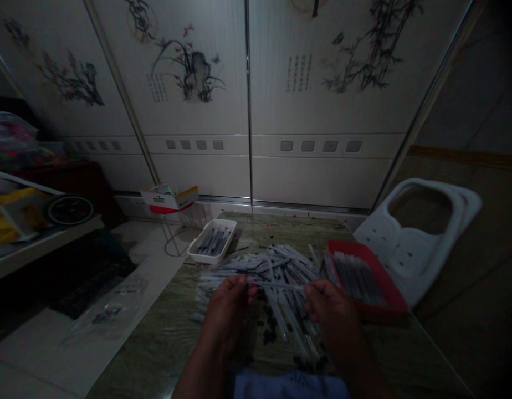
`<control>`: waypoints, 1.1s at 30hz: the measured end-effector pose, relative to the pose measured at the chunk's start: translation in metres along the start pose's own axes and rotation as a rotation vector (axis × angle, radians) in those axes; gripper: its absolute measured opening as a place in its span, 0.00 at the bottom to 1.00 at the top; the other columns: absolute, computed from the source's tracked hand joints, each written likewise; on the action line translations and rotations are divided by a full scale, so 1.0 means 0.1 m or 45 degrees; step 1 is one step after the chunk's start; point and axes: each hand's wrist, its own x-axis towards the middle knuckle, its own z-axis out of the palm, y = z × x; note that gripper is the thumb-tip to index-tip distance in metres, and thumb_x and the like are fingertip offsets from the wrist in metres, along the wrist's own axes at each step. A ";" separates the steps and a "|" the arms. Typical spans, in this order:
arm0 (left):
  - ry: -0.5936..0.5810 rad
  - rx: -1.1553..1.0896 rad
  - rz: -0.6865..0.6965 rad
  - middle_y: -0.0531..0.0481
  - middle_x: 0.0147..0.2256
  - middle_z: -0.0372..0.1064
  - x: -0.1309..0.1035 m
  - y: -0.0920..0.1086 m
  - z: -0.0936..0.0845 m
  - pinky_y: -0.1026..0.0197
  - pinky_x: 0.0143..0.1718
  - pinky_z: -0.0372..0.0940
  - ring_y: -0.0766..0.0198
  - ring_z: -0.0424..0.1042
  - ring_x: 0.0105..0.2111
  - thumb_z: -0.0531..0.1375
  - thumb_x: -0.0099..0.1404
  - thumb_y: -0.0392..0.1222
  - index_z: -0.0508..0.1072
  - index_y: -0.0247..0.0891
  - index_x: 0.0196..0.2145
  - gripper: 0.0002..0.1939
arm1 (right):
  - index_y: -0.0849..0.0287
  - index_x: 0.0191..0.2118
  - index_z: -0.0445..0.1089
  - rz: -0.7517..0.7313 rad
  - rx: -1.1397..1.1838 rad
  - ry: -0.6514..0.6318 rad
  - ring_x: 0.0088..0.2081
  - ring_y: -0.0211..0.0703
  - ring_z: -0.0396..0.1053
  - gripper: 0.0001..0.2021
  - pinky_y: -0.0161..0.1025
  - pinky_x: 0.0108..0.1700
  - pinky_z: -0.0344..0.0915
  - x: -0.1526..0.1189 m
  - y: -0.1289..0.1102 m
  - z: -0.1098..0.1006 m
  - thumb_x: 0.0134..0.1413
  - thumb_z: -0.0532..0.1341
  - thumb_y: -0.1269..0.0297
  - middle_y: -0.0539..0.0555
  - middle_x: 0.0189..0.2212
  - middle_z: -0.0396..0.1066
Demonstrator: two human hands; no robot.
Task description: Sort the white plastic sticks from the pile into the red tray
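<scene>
In the head view, a thin pale pen (278,285) is stretched level between my two hands, above the table. My left hand (229,302) pinches its left end, where a darker part shows. The right end is gripped by my right hand (331,305), thumb and fingers closed on it. Under and around both hands lies a loose pile of clear pens (287,266), some with dark refills inside. Small black pieces, perhaps caps (269,332), are scattered on the table between my forearms.
A white basket (213,257) of dark thin sticks stands behind the pile at left. At right, a red basket (387,277) holds clear tubes. The wood-patterned table (156,327) is beside a folded white chair (443,244). An open box (168,198) sits on a red stool.
</scene>
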 end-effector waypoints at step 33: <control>-0.084 0.109 -0.010 0.49 0.28 0.75 -0.07 -0.16 0.11 0.65 0.30 0.65 0.66 0.72 0.27 0.71 0.56 0.48 0.78 0.34 0.45 0.22 | 0.62 0.42 0.76 0.060 -0.100 -0.418 0.34 0.46 0.72 0.18 0.38 0.35 0.64 -0.09 -0.12 0.05 0.56 0.61 0.52 0.53 0.31 0.77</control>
